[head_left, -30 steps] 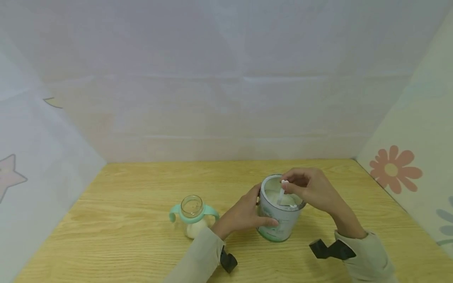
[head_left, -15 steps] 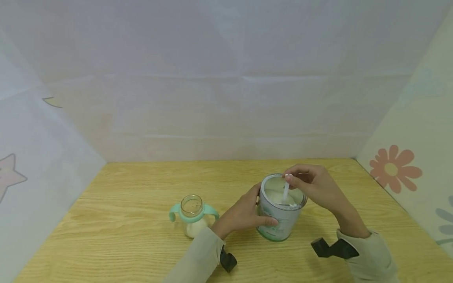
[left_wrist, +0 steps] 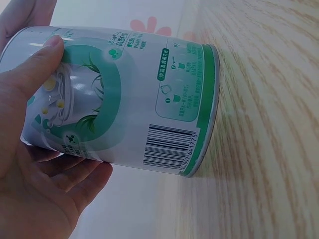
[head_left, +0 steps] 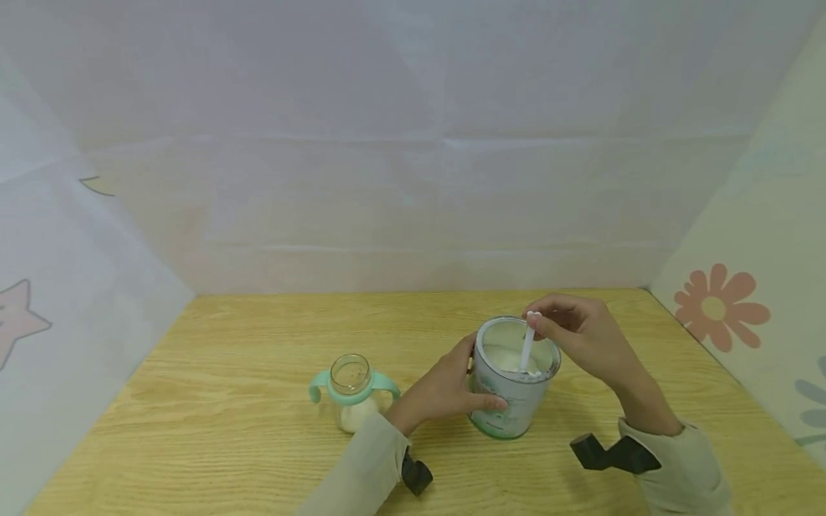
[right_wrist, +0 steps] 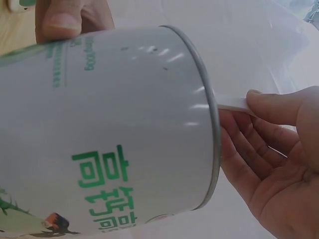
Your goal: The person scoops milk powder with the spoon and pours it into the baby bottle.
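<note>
An open milk powder can [head_left: 513, 405], white with green print, stands on the table with pale powder [head_left: 506, 357] inside. My left hand [head_left: 442, 390] grips the can's left side, thumb across the front; the left wrist view shows the fingers wrapped about the can [left_wrist: 134, 99]. Over the rim, my right hand [head_left: 584, 337] pinches the handle of a white scoop [head_left: 528, 347] between thumb and fingers. The scoop's bowl is hidden down in the can. In the right wrist view only a short piece of the scoop handle [right_wrist: 232, 103] shows past the rim.
Left of the can, near my left wrist, stands an uncapped baby bottle [head_left: 350, 390] with mint-green handles and whitish contents. The wooden table [head_left: 226, 401] is bounded by a pale cloth wall [head_left: 413, 215] at the back and printed cloth at both sides.
My right hand has shifted a little up and to the right, drawing the scoop handle toward the can's right side. The left hand, the can and the bottle have stayed in place.
</note>
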The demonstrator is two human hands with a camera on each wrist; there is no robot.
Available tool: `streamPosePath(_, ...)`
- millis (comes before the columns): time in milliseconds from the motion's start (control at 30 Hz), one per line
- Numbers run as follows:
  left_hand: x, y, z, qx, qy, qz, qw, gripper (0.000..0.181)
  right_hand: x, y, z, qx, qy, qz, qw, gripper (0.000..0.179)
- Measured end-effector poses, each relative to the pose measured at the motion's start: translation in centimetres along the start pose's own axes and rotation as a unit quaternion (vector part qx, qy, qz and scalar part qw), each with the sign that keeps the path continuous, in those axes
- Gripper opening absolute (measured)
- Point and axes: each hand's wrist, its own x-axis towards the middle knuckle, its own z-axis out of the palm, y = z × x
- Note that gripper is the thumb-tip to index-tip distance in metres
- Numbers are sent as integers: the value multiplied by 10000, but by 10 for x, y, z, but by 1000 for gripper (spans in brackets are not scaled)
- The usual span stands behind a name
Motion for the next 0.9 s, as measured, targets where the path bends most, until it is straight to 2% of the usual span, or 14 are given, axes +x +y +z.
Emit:
streamPosePath(567,0,-1,0,58,27,38,10000,100,-1,-5,-2,156,141,-242,9995,13)
streamPosePath(900,0,-1,0,62,8,97,9999,100,-1,-8,-3,35,625,-313,9975,14)
